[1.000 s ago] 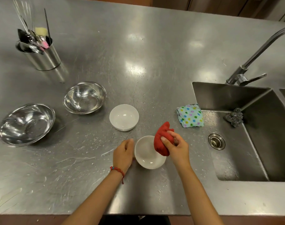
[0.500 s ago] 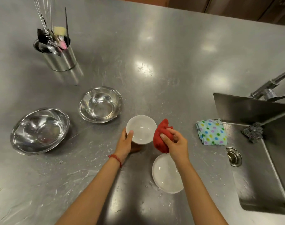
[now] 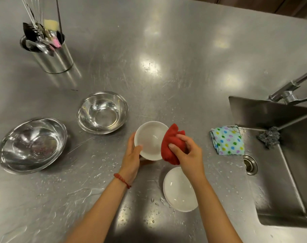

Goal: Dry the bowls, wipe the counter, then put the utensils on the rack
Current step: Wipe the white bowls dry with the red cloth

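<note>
Your left hand (image 3: 131,156) grips the small white bowl (image 3: 151,140) by its near-left rim, thumb hooked over the edge and fingers curled underneath, so the bowl tips its mouth up toward you. Your right hand (image 3: 187,152) clutches the bunched red cloth (image 3: 170,146), fingers wrapped tight around it, and the cloth touches the bowl's right rim. That is the relation that matters: the wet hollow of the bowl lies directly left of your cloth fingers, so I judge the wipe has to travel leftward and down into the basin (the right hand is plainly the nearer one for that).

Taking that held bowl as the landmark: a second white bowl (image 3: 180,190) sits on the steel counter (image 3: 166,50) just nearer you and to the right, partly under your right forearm. Two steel mixing bowls stand to the left, one (image 3: 102,112) close by, the other (image 3: 31,145) farther left, both apparently beaded with water. The utensil holder (image 3: 51,53) stands well beyond and left. A spotted cloth (image 3: 227,140) lies to the right at the sink (image 3: 271,109) edge. Droplets dot the counter nearer you, so the wiping step looks not yet done.
</note>
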